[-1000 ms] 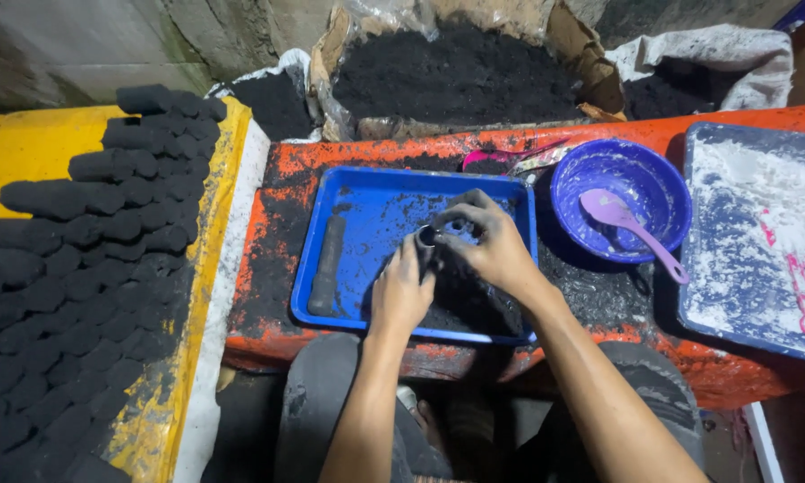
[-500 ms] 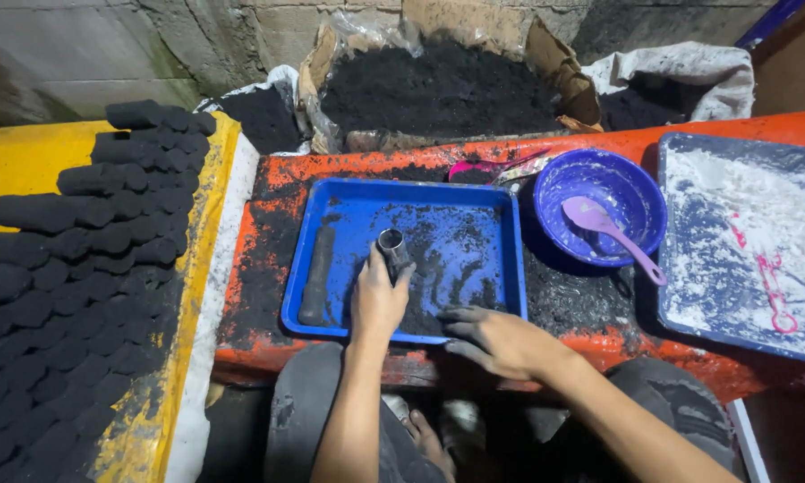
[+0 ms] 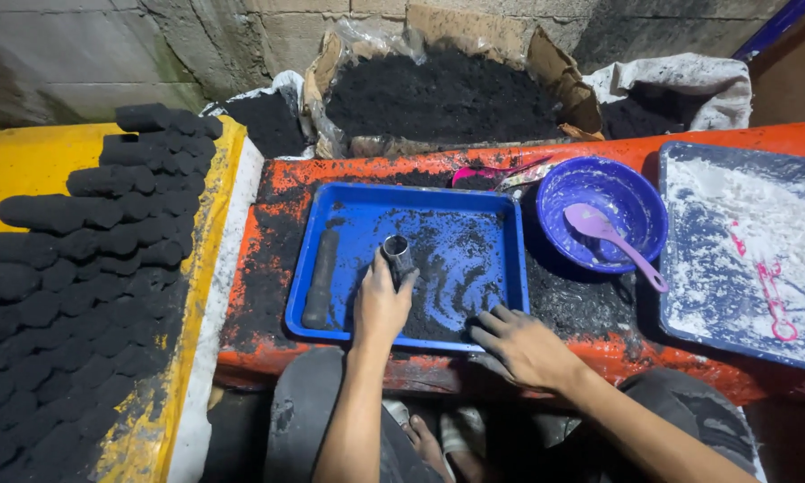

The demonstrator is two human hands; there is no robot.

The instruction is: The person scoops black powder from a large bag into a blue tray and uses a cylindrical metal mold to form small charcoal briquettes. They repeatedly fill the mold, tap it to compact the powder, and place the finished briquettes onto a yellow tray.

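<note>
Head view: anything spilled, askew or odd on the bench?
Yes. Black powder has spread beyond the blue tray across the orange bench top. The lilac spoon lies tilted, its handle overhanging the blue bowl rim. The left hand holds a metal tube slanted, not upright.

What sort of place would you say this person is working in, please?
Probably a small, makeshift charcoal briquette workshop: rows of black moulded briquettes laid out beside a heap of black powder, and the left hand holds a metal tube mould in a blue tray.

The left hand (image 3: 380, 304) gripped a metal tube (image 3: 397, 253) standing in the blue tray (image 3: 496, 215). The right hand (image 3: 523, 344) rested open on the tray's near rim.
</note>
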